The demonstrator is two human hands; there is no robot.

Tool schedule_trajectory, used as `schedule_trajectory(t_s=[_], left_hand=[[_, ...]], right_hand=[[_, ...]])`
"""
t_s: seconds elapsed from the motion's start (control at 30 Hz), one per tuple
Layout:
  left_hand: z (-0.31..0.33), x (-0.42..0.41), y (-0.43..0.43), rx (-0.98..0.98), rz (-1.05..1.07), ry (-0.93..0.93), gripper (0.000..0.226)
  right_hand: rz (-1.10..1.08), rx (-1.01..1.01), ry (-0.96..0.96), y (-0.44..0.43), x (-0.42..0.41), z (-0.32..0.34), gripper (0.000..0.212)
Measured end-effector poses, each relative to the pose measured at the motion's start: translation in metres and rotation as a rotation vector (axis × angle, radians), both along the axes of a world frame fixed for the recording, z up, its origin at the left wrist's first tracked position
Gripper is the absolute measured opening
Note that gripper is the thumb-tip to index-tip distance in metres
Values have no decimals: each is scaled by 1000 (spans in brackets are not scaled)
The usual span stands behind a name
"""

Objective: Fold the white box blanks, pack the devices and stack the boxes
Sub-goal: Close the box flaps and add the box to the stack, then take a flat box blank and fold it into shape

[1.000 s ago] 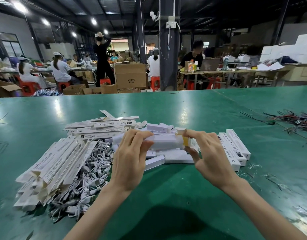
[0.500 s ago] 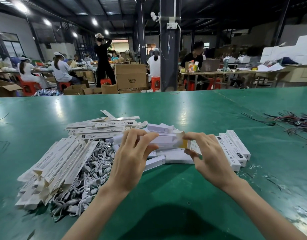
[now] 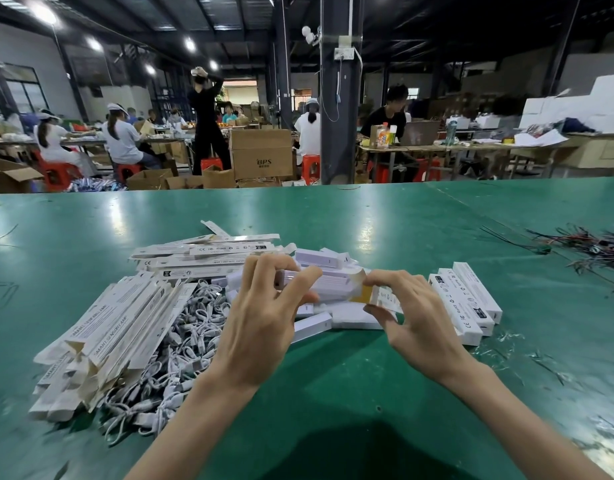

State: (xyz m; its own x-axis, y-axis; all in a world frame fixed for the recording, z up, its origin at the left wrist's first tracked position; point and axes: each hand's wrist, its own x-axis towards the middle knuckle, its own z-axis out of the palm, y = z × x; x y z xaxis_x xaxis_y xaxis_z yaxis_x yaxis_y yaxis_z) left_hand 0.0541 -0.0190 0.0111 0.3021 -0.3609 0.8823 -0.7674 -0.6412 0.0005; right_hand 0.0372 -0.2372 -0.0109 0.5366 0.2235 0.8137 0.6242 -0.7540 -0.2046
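As left hand (image 3: 260,327) grips, right hand (image 3: 416,320) pinches the slim box (image 3: 333,287) — white card.

Bare green table (image 3: 336,386) is lying open between the forearms and across the whole far side. On the left, flat box blanks (image 3: 115,327) and a tangle of white cables (image 3: 191,344) are crowding the way. The left hand (image 3: 260,323) and right hand (image 3: 416,320) are gripping a white box (image 3: 333,286) over the middle. Just beside the right hand, finished boxes (image 3: 468,299) are sitting, and loose wires (image 3: 596,247) are sprawling far right.
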Motion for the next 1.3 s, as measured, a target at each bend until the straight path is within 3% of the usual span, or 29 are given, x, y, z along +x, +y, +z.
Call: schedule_trajectory(t_s=[0.17, 0.3, 0.6, 0.8, 1.07, 1.3], left_hand=[[-2, -4, -5, -24, 40, -25, 45], [-5, -6, -10, -31, 4, -52, 24], [-11, -8, -14, -332, -211, 50, 35], [-13, -12, -21, -275, -333, 71, 25], [-19, -14, -25, -107, -82, -65, 10], [-24, -14, -28, 1, 73, -16, 36]], right_hand=[[37, 24, 4, 5, -3, -1, 64], [39, 28, 5, 9, -5, -2, 50], [113, 107, 57, 15, -7, -1, 47], [167, 232, 82, 17, -9, 1, 50], [214, 263, 70, 26, -17, 4, 51], [216, 251, 65, 24, -18, 3, 55]])
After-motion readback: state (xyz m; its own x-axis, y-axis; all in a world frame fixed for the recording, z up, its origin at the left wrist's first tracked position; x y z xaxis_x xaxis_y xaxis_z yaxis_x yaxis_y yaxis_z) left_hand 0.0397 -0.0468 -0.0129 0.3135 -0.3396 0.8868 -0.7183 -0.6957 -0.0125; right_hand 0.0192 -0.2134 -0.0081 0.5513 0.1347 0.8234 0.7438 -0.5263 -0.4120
